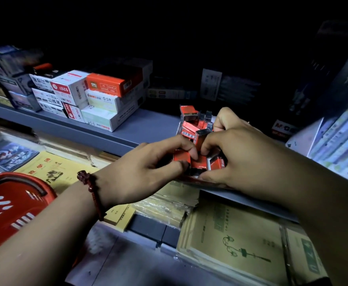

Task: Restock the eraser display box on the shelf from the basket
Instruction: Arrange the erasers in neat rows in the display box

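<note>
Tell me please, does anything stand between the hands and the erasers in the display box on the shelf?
Nothing visible does. The left hand and the right hand are both inside the display box, each pinching red erasers directly. The basket sits low on the left, apart from them.

Glossy red plastic basket (pixel 14 213), matt grey shelf (pixel 148 125), glossy wrapped erasers (pixel 186 127)

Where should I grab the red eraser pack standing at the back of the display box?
Pinch the eraser pack by its upper end, from above: it sticks up over the other packs in the display box, so likely only that end is free.
</note>
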`<state>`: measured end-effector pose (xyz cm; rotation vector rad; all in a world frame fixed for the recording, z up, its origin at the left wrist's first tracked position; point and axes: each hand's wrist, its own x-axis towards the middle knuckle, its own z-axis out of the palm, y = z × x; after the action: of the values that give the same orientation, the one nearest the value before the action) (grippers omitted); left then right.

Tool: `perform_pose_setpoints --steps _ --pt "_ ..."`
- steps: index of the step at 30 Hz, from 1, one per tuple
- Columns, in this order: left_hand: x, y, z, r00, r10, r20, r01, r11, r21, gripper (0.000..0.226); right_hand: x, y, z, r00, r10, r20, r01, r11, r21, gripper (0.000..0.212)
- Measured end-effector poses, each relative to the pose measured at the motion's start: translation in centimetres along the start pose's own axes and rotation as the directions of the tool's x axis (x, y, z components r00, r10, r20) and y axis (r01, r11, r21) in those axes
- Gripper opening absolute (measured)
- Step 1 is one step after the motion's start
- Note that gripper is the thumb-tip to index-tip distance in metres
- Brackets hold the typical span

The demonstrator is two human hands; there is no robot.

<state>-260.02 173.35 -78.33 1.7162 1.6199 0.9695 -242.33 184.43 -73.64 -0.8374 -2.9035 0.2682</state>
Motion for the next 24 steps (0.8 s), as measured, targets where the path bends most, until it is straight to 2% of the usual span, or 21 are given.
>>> perform_pose_setpoints --steps 8,12,14,17,24 --pt "-0.2 -0.1 0.2 1.0 -0.006 -0.018 0.006 1.0 0.015 0.017 -0.3 0.5 0.7 0.989 -0.077 -0.126 0.081 0.997 0.02 0.027" --pt "-0.1 0.1 0.2 0.999 -0.007 -0.039 0.007 1.0 0.001 0.016 -0.3 1.1 0.8 0.977 -0.149 -0.151 0.151 0.989 -0.005 0.032" --pt "-0.1 0.1 0.3 0.998 -0.03 -0.053 0.026 0.997 -0.067 0.018 -0.4 1.4 1.0 0.959 -0.17 -0.228 0.18 0.983 0.022 0.034" --pt "-0.1 -0.1 0.3 0.996 -0.068 -0.055 0.056 0.981 -0.186 0.024 -0.5 1.9 1.5 0.93 -0.131 -0.344 0.196 0.967 0.162 0.031" --pt "0.1 -0.3 0.2 0.998 -0.057 -0.037 0.046 0.969 -0.244 0.022 -0.4 2.0 1.6 0.957 -0.096 -0.273 0.162 0.959 0.231 0.044"
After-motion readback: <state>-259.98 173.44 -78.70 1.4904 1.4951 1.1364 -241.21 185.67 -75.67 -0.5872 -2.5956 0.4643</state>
